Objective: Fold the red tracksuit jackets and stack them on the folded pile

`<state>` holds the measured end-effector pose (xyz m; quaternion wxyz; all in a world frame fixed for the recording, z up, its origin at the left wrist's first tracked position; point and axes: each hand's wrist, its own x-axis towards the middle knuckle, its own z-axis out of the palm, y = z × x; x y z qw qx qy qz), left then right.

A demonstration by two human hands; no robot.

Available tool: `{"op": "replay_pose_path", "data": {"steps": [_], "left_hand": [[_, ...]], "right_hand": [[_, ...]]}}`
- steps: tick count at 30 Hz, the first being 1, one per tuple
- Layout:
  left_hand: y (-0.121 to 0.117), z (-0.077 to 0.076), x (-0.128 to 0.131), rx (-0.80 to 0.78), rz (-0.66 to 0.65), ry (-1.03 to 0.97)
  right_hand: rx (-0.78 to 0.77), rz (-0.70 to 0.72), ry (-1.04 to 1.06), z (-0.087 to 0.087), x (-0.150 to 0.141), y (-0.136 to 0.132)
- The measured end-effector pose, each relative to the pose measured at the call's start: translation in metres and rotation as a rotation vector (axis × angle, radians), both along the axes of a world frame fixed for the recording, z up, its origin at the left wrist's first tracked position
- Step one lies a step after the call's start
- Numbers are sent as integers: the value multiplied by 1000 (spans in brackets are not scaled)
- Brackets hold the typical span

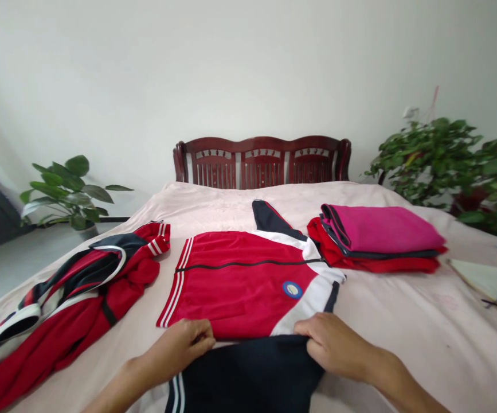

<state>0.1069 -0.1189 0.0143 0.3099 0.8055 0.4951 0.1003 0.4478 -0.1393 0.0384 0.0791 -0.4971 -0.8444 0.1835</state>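
Note:
A red zip jacket with white stripes, a round blue badge and dark navy sleeves lies flat in the middle of the bed. My left hand is closed on its near edge, fingers curled into the cloth where red meets the navy sleeve. My right hand pinches the same near edge at the white and navy part. One navy sleeve sticks out toward the headboard.
A crumpled pile of red, white and navy clothes lies on the bed's left. A folded stack, pink on red, sits at the right. A pale flat sheet lies far right. Potted plants flank the wooden headboard.

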Motion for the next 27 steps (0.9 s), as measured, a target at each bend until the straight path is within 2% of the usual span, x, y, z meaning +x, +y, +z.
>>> {"op": "replay_pose_path", "data": {"steps": [4,6,8,10,12,15,17,19,21,24,27], "left_hand": [[6,-19,-18,204,96,82],[9,-25,-31,303,70,102],[11,-28,-44,347,2,136],[12,-31,-55,357,-13,201],[10,-34,-64,395,40,258],[-1,-38,-71,500,90,215],[-12,-41,-67,526,24,151],[-25,-46,-56,479,-63,118],[-35,-50,-40,385,-88,107],[-40,-51,-19,190,-33,96],[-36,-36,-16,-44,43,-36]], "right_hand": [[104,-12,2,-22,-9,0],[181,-35,66,-31,-15,1],[190,-58,91,-37,-20,3],[120,-27,78,-41,-24,3],[57,40,71,-43,-26,1],[93,44,133,-43,-23,-2],[129,16,172,-42,-18,-6],[137,5,203,-41,-15,-9],[105,-5,285,-39,-16,-12],[57,-50,497,-34,-21,-11],[127,-182,632,-32,-20,-4]]}}
